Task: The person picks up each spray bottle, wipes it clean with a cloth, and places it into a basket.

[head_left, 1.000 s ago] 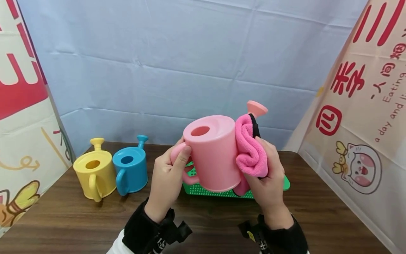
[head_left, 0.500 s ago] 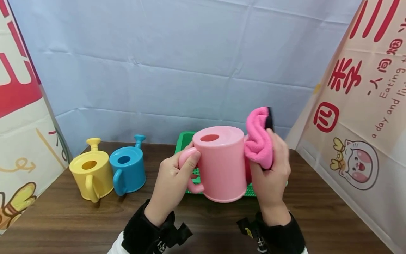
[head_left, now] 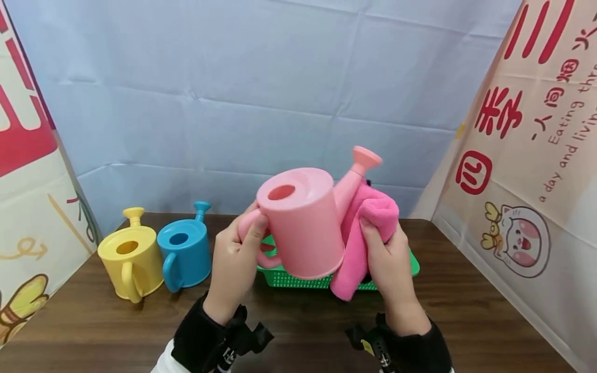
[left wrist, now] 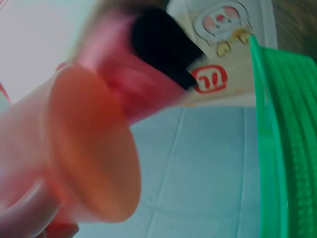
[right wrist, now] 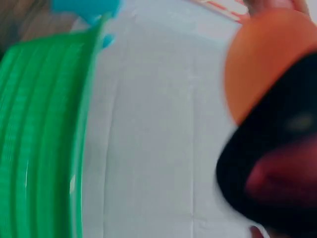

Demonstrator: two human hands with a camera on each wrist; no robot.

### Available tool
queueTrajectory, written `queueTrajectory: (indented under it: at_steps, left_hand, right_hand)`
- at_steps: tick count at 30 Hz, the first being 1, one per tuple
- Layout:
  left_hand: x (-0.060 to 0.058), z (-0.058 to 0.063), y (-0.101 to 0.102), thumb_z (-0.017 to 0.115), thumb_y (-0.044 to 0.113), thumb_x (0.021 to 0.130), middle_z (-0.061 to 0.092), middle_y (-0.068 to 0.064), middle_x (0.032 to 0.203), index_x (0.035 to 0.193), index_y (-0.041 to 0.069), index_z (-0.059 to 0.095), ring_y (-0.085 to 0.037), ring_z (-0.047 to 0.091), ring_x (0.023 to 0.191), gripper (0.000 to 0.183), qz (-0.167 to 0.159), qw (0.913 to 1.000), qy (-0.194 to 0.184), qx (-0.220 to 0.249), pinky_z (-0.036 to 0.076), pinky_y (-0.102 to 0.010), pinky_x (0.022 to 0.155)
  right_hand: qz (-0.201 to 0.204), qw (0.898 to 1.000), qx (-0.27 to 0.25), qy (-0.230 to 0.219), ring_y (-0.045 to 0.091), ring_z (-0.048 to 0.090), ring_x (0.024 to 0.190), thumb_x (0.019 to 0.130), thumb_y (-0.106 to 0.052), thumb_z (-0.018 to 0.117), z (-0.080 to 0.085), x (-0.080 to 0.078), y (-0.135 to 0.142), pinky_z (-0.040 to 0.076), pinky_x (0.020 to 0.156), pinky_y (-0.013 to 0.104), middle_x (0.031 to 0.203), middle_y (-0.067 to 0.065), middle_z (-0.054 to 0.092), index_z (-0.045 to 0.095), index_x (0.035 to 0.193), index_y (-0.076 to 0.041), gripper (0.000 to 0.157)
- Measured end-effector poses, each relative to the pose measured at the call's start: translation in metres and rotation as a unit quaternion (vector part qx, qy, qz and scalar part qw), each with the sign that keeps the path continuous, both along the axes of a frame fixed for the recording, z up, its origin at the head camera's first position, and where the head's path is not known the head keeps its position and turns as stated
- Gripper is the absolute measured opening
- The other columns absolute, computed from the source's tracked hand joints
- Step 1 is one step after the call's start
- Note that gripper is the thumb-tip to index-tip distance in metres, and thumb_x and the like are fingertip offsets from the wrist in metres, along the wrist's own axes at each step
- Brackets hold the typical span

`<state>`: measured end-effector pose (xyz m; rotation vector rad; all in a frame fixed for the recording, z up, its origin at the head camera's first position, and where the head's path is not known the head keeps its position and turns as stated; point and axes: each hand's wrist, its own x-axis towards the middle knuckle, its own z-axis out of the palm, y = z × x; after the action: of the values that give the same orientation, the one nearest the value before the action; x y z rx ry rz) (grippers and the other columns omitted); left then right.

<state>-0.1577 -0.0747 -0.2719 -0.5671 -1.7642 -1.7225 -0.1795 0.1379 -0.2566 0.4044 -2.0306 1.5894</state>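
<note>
A pink watering can (head_left: 303, 228) is tilted in the air, its spout pointing up to the right. My left hand (head_left: 234, 261) grips its handle, thumb on top. My right hand (head_left: 391, 261) holds a bunched pink cloth (head_left: 356, 248) against the can's right side, just below the spout. Part of the cloth hangs down beside the can. In the left wrist view the can's round base (left wrist: 94, 148) fills the lower left, with the blurred cloth (left wrist: 124, 74) and its black edge behind. The right wrist view shows that black edge (right wrist: 257, 144) overlapping the can (right wrist: 270, 59).
A green perforated basket (head_left: 298, 280) stands on the brown table (head_left: 298, 331) behind and below the can. To the left, a yellow watering can (head_left: 132, 264) and a blue watering can (head_left: 188, 254) stand side by side. A pale blue sheet (head_left: 210, 103) hangs behind.
The pink can dips and then rises, tilting so its spout lifts into view. The cloth moves away from the can and comes back lower, under the spout, with a longer end hanging.
</note>
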Motion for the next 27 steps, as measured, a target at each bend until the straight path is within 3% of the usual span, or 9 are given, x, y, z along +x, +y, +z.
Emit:
queueTrajectory:
  at_steps: [4, 9, 11, 14, 16, 18, 24, 27]
  left_hand:
    - [0.001, -0.001, 0.0, 0.05, 0.012, 0.085, 0.057, -0.003, 0.086, 0.125, 0.019, 0.042, -0.018, 0.056, 0.063, 0.041, -0.015, 0.9989, 0.004, -0.044, 0.048, -0.031, 0.056]
    - [0.005, 0.0, 0.002, 0.053, 0.012, 0.083, 0.057, 0.0, 0.079, 0.126, 0.018, 0.041, -0.013, 0.051, 0.054, 0.045, -0.01, 0.9954, 0.011, -0.095, 0.044, -0.026, 0.046]
    - [0.009, 0.005, 0.005, 0.054, 0.012, 0.083, 0.059, 0.0, 0.08, 0.126, 0.016, 0.042, -0.011, 0.052, 0.055, 0.045, 0.006, 0.9939, 0.018, -0.109, 0.044, -0.024, 0.045]
    - [0.015, 0.013, 0.011, 0.055, 0.01, 0.082, 0.06, -0.001, 0.082, 0.125, 0.012, 0.043, -0.012, 0.051, 0.054, 0.045, 0.029, 0.9919, 0.021, -0.122, 0.043, -0.023, 0.044]
    - [0.019, 0.015, 0.015, 0.056, 0.01, 0.081, 0.06, -0.003, 0.081, 0.124, 0.01, 0.044, -0.012, 0.052, 0.054, 0.044, 0.038, 0.9914, 0.019, -0.123, 0.043, -0.023, 0.046]
    - [0.02, 0.014, 0.016, 0.056, 0.009, 0.081, 0.06, -0.004, 0.078, 0.123, 0.009, 0.044, -0.014, 0.05, 0.051, 0.044, 0.043, 0.9917, 0.015, -0.12, 0.042, -0.023, 0.044]
    - [0.008, -0.001, 0.015, 0.057, 0.015, 0.081, 0.061, 0.0, 0.086, 0.125, 0.018, 0.043, -0.008, 0.056, 0.061, 0.046, 0.053, 0.9921, 0.048, -0.103, 0.047, -0.024, 0.051]
    - [0.005, -0.003, 0.014, 0.057, 0.014, 0.081, 0.061, 0.001, 0.086, 0.125, 0.02, 0.043, -0.007, 0.056, 0.06, 0.047, 0.051, 0.9924, 0.053, -0.098, 0.048, -0.025, 0.052]
  right_hand:
    - [0.079, 0.989, -0.061, -0.112, 0.021, 0.055, 0.074, 0.087, -0.041, 0.039, 0.001, -0.006, 0.008, 0.046, 0.063, 0.031, 0.085, 0.012, 0.05, 0.044, 0.1, -0.006, 0.038]
    - [0.157, 0.964, -0.156, -0.149, 0.014, 0.055, 0.072, 0.089, -0.042, 0.035, 0.005, -0.008, 0.017, 0.045, 0.063, 0.028, 0.082, 0.003, 0.05, 0.041, 0.103, -0.01, 0.036]
    - [0.184, 0.944, -0.226, -0.153, 0.01, 0.052, 0.076, 0.088, -0.041, 0.038, 0.006, -0.009, 0.02, 0.044, 0.065, 0.024, 0.085, 0.0, 0.048, 0.038, 0.106, -0.012, 0.035]
    - [0.22, 0.908, -0.323, -0.152, 0.008, 0.045, 0.09, 0.086, -0.039, 0.043, 0.009, -0.008, 0.024, 0.041, 0.073, 0.021, 0.1, -0.003, 0.042, 0.031, 0.114, -0.016, 0.039]
    - [0.231, 0.893, -0.352, -0.159, 0.008, 0.04, 0.097, 0.085, -0.039, 0.045, 0.009, -0.007, 0.025, 0.039, 0.078, 0.021, 0.107, -0.003, 0.038, 0.028, 0.118, -0.019, 0.042]
    - [0.237, 0.894, -0.339, -0.17, 0.007, 0.042, 0.095, 0.085, -0.039, 0.044, 0.008, -0.006, 0.024, 0.038, 0.078, 0.02, 0.104, -0.005, 0.04, 0.029, 0.117, -0.018, 0.04]
    - [0.268, 0.918, -0.217, -0.197, 0.01, 0.055, 0.077, 0.089, -0.039, 0.037, 0.004, -0.004, 0.02, 0.045, 0.069, 0.024, 0.085, -0.002, 0.05, 0.035, 0.111, -0.01, 0.036]
    - [0.267, 0.916, -0.198, -0.223, 0.013, 0.057, 0.076, 0.088, -0.04, 0.039, 0.006, -0.003, 0.019, 0.046, 0.068, 0.028, 0.086, 0.0, 0.052, 0.035, 0.111, -0.01, 0.038]
